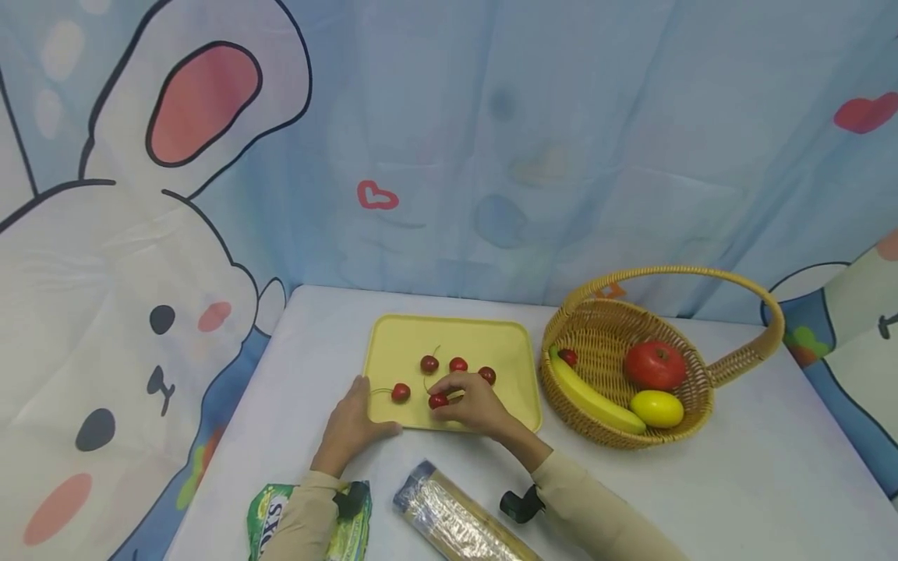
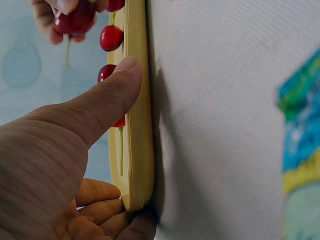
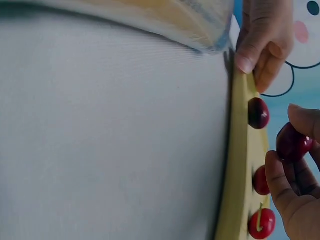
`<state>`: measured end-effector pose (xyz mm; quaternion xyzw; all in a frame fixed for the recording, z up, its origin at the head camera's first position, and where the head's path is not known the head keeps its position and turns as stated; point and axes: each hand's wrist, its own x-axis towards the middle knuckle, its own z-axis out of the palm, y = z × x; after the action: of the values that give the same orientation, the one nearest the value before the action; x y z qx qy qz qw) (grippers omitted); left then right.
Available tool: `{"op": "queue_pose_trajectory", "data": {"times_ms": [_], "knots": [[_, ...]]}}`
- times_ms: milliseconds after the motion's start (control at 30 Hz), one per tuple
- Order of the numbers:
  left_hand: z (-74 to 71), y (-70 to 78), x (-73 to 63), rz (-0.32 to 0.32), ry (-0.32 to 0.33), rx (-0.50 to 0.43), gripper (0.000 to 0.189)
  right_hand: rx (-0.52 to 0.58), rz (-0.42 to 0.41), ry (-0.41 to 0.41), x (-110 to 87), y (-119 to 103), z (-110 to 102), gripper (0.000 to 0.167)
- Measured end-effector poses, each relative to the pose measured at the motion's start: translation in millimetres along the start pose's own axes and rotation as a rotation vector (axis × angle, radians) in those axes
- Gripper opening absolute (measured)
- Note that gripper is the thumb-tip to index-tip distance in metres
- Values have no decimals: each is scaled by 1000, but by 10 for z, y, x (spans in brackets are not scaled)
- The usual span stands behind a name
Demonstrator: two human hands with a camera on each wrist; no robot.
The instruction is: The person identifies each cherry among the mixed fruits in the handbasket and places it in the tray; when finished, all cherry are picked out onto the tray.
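A yellow tray (image 1: 449,326) lies on the white table with several red cherries on it, among them a stemmed cherry (image 1: 401,393) at the left and a dark cherry (image 1: 429,364) behind. My left hand (image 1: 356,421) holds the tray's near left corner, thumb along the front rim and fingers at the left end. Over the tray's near part, my right hand (image 1: 477,403) pinches a dark red cherry (image 3: 293,143) between thumb and fingertips. In the left wrist view the held cherry (image 2: 75,20) has its green stem hanging down.
Right of the tray stands a wicker basket (image 1: 624,312) with a tall handle, holding a banana (image 1: 596,397), a lemon (image 1: 657,408), a red pomegranate-like fruit (image 1: 655,365) and a cherry (image 1: 567,358). Nearer lie a green bag (image 1: 354,530) and a clear-wrapped brown package (image 1: 463,514).
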<state>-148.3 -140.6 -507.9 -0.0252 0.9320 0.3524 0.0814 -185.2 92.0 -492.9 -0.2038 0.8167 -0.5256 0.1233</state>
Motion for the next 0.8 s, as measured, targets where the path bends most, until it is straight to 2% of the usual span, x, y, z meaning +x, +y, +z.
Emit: {"op": "queue_pose_trajectory", "data": {"times_ms": [233, 400, 600, 800], "knots": [[-6, 4, -5, -4, -3, -9, 112, -111, -23, 99, 124, 80, 162, 26], [-11, 7, -8, 11, 4, -6, 111, -185, -4, 149, 175, 126, 227, 27], [-13, 14, -19, 21, 9, 0, 111, -237, -37, 182, 193, 161, 273, 32], [-7, -6, -18, 36, 13, 1, 112, -267, -48, 178, 168, 144, 270, 38]]}}
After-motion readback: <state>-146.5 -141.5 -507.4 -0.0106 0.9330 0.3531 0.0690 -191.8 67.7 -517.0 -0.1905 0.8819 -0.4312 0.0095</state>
